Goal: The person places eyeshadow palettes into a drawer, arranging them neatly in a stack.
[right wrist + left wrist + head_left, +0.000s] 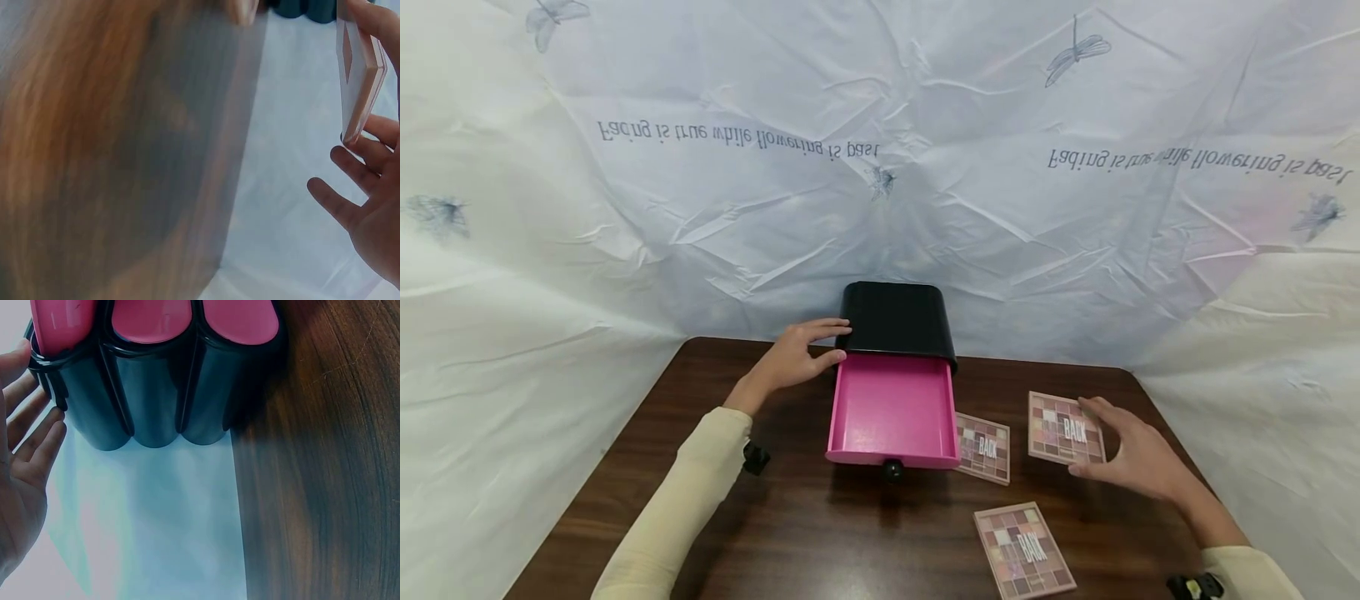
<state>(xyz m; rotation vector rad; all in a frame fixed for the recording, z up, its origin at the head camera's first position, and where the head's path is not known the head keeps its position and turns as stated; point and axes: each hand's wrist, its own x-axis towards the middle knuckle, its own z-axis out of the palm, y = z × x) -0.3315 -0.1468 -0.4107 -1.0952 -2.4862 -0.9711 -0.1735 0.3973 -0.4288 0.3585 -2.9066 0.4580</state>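
A black drawer unit (898, 317) stands at the back of the table, its pink top drawer (895, 408) pulled out with nothing in it. My left hand (793, 354) rests on the unit's left side, fingers fairly straight; the left wrist view shows this hand (28, 450) beside the uppermost of the stacked pink drawers. On the right, my right hand (1138, 454) pinches an eyeshadow palette (1052, 427) by its right edge, thumb and fingers on opposite sides. The right wrist view shows that palette (359, 81) edge-on, raised off the table, with the other fingers spread.
A second eyeshadow palette (988, 450) lies just right of the drawer, partly hidden by it. Another palette (1026, 550) lies nearer the front of the dark wooden table (790, 508). White printed sheeting (737, 208) hangs behind and at both sides.
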